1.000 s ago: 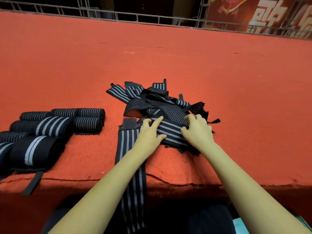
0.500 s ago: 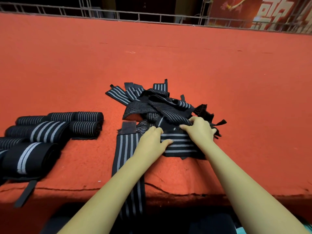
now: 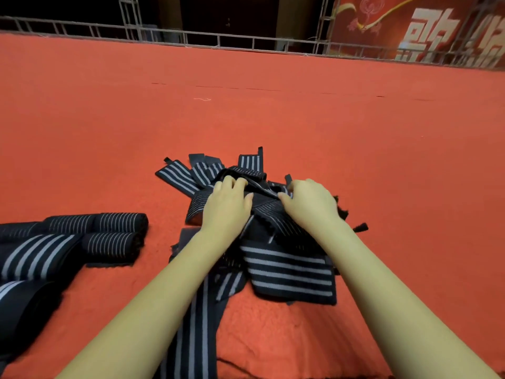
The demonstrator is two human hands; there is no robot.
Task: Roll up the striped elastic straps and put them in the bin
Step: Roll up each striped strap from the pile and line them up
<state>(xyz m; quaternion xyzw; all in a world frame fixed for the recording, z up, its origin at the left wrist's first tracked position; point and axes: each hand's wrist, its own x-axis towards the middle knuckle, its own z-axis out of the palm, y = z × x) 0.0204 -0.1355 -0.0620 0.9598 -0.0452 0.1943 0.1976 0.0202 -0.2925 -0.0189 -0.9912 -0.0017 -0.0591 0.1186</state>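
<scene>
A tangled pile of black straps with grey stripes (image 3: pixel 287 266) lies on the red carpeted surface (image 3: pixel 273 119) in front of me. My left hand (image 3: pixel 228 205) rests on the pile's far part, fingers curled into a dark strap (image 3: pixel 259 187). My right hand (image 3: pixel 311 203) pinches the same dark strap from the right. One long strap (image 3: pixel 195 332) runs from the pile down over the near edge. Several rolled straps (image 3: pixel 109 233) lie in a group at the left. No bin is in view.
The red carpet stretches far back to a metal truss rail (image 3: pixel 246 42). A red banner with white characters (image 3: pixel 437 28) hangs at the back right. The carpet's near edge (image 3: pixel 273 370) drops off just below my forearms.
Both hands have moved from the near wide-striped strap to the far part of the pile. They have let go of that strap and now grip a dark strap on top.
</scene>
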